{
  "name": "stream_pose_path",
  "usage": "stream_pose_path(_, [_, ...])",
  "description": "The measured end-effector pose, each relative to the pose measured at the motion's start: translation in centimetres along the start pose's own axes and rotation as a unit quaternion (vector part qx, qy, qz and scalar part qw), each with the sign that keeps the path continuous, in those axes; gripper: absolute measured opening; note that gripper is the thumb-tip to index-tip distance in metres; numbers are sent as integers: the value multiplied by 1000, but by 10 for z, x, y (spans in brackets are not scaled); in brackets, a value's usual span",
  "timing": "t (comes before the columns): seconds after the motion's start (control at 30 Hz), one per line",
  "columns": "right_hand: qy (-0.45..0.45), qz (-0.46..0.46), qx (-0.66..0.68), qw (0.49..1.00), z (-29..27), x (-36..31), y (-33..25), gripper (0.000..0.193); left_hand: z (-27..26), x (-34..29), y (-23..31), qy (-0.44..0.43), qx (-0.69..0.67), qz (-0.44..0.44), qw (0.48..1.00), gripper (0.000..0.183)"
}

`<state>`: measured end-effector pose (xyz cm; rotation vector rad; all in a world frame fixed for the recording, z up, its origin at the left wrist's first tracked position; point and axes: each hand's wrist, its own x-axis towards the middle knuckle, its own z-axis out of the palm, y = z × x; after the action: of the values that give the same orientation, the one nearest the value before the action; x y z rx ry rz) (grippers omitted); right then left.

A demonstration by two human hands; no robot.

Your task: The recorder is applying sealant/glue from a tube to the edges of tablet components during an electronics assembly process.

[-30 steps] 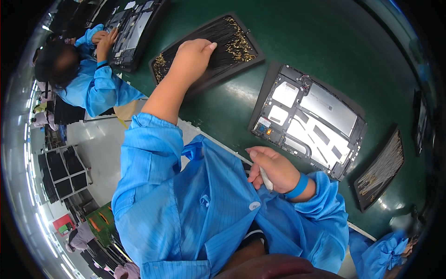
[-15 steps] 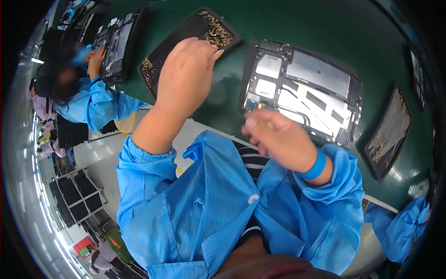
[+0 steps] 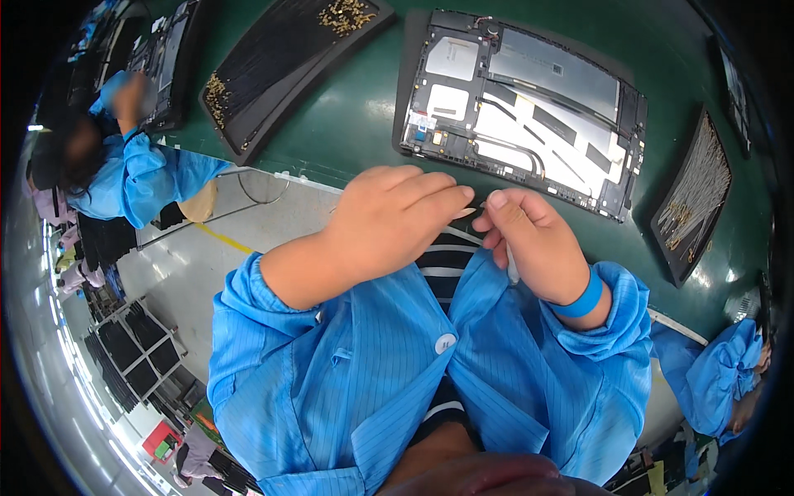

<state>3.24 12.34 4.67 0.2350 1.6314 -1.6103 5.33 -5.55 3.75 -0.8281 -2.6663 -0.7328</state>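
Observation:
My left hand (image 3: 397, 217) is closed in a pinch near the table's front edge, its fingertips turned toward my right hand. Whatever it pinches is hidden or too thin to name. My right hand (image 3: 536, 244), also closed, meets it almost tip to tip. Out of its curled fingers sticks a slender white stick-like tool (image 3: 512, 266). Just beyond both hands lies an opened tablet-like device (image 3: 550, 128), with a black frame, silver plates and dark cables, on a dark pad (image 3: 405, 87).
A dark tray (image 3: 294, 99) of thin black cables with gold ends lies at left. Another tray (image 3: 685, 198) at right bears pale cables. A co-worker in blue (image 3: 136, 178) handles another device (image 3: 169, 62) at far left. A blue sleeve (image 3: 711, 372) shows at right.
My left hand has come down and right, from over the left tray to beside my right hand. A thin dark wire showed near its fingers earlier. The view has shifted slightly.

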Motion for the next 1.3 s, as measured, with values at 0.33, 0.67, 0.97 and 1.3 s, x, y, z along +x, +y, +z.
stream_pose_path(0.33, [126, -156, 169, 965, -9, 8, -18, 37, 33, 8, -11, 74, 74, -21, 994, 14])
stream_pose_path(0.67, [254, -409, 22, 876, -1, 34, 0, 33, 32, 11, -7, 41, 65, -52, 996, 25])
stream_pose_path(0.97, [202, -508, -34, 837, -10, 46, 17, 28, 35, 12, -12, 57, 80, -18, 995, 20])
stream_pose_path(1.3, [196, -557, -95, 801, -14, 50, 21, 30, 31, 15, -10, 15, 90, -14, 996, 21])
